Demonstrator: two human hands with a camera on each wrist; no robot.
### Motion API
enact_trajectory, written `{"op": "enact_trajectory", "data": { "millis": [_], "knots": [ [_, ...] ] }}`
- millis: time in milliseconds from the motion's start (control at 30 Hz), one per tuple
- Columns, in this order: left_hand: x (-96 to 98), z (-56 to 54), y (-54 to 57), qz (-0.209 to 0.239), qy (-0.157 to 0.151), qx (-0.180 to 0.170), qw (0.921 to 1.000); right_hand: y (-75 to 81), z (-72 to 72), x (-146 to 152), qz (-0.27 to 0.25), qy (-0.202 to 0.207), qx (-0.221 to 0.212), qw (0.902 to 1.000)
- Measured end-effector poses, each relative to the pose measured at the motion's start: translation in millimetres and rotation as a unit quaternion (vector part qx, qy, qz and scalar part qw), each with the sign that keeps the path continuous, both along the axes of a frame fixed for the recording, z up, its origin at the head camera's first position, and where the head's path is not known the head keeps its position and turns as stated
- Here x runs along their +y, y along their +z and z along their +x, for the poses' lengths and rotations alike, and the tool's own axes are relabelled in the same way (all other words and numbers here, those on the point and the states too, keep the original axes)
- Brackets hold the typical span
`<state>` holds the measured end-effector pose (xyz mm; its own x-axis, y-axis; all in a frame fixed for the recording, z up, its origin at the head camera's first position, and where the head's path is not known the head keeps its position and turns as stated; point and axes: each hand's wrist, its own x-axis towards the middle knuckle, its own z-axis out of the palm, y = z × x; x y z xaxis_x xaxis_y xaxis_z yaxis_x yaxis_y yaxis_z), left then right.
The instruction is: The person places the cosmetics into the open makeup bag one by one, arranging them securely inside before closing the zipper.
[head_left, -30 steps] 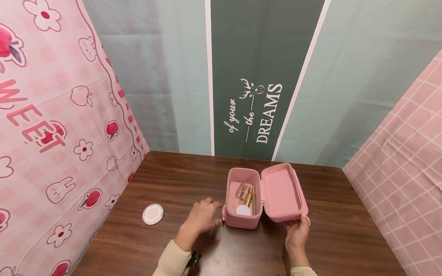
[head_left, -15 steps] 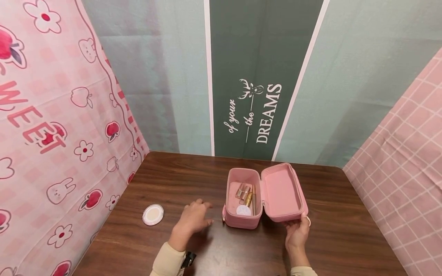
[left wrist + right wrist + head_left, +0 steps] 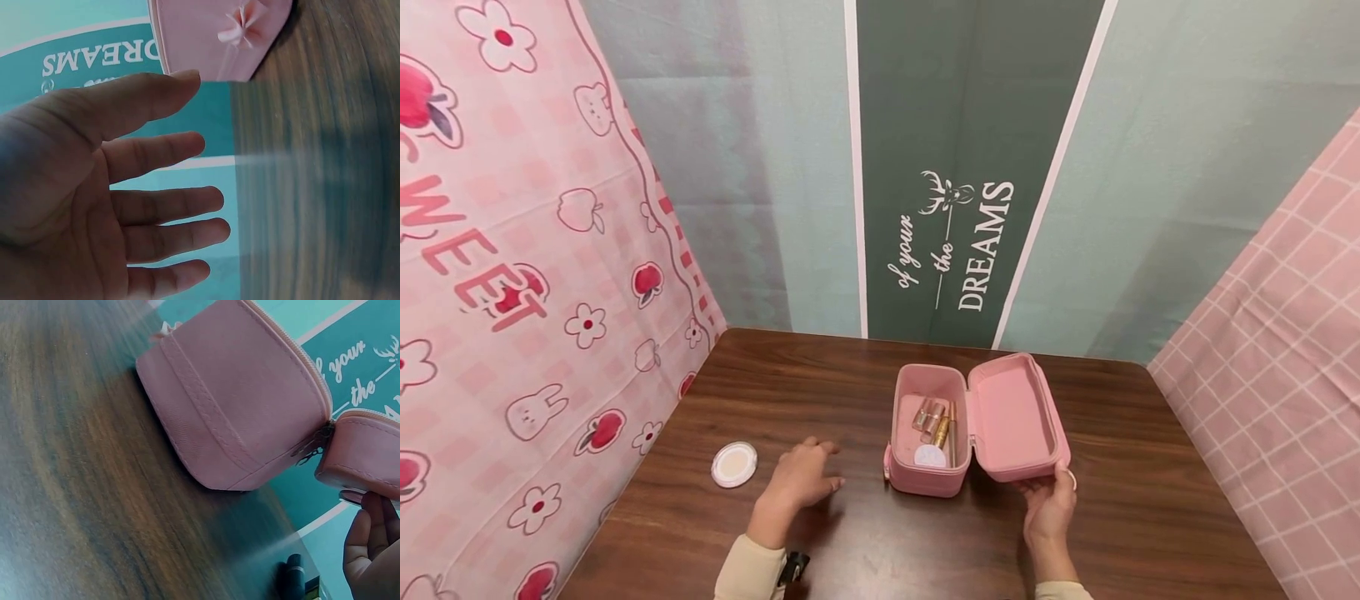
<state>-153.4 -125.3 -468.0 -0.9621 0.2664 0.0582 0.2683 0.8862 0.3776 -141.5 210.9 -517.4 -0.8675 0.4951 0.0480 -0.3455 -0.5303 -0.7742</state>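
A pink zip-up cosmetic case [image 3: 928, 482] stands on the table with its lid [image 3: 1015, 417] swung back to the right. Inside lie several small makeup items, including gold tubes [image 3: 941, 431] and a round white piece [image 3: 929, 456]. My right hand [image 3: 1049, 507] holds the lid at its near right corner, thumb on the edge and fingers beneath. Between the case and a round white compact [image 3: 733, 464] is my left hand [image 3: 801, 479], holding nothing. The left wrist view shows its fingers [image 3: 169, 206] extended and spread, apart from the case's bow [image 3: 242, 25].
The brown wooden table [image 3: 880, 550] ends at a green and teal cloth backdrop [image 3: 932, 125]. Pink patterned cloths hang at the left [image 3: 550, 333] and right [image 3: 1285, 367]. A small dark cylinder [image 3: 294, 578] shows low in the right wrist view.
My left hand has moved left, away from the case's left side and nearer the compact. My right hand stays on the lid, and the case has not moved.
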Motion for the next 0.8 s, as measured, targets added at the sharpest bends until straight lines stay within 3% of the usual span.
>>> {"op": "enact_trajectory", "data": {
  "millis": [100,500,667,800],
  "knots": [
    [-5.1,0.5,-2.4,0.001,0.015,-0.009,0.9998,1.4,1.2,3,-0.008,-0.016,0.002,0.9998],
    [-26.4,2.7,-6.6,0.020,0.057,-0.032,0.9977,15.2,1.7,8,0.049,-0.093,0.006,0.9945],
    [-35.9,3.7,-9.3,0.029,0.079,-0.019,0.9962,16.9,-0.5,11,0.121,-0.137,0.013,0.9831],
    [-45.0,4.9,-14.3,0.038,0.096,-0.005,0.9946,20.5,0.6,13,0.215,-0.165,0.016,0.9623]
  ]
}}
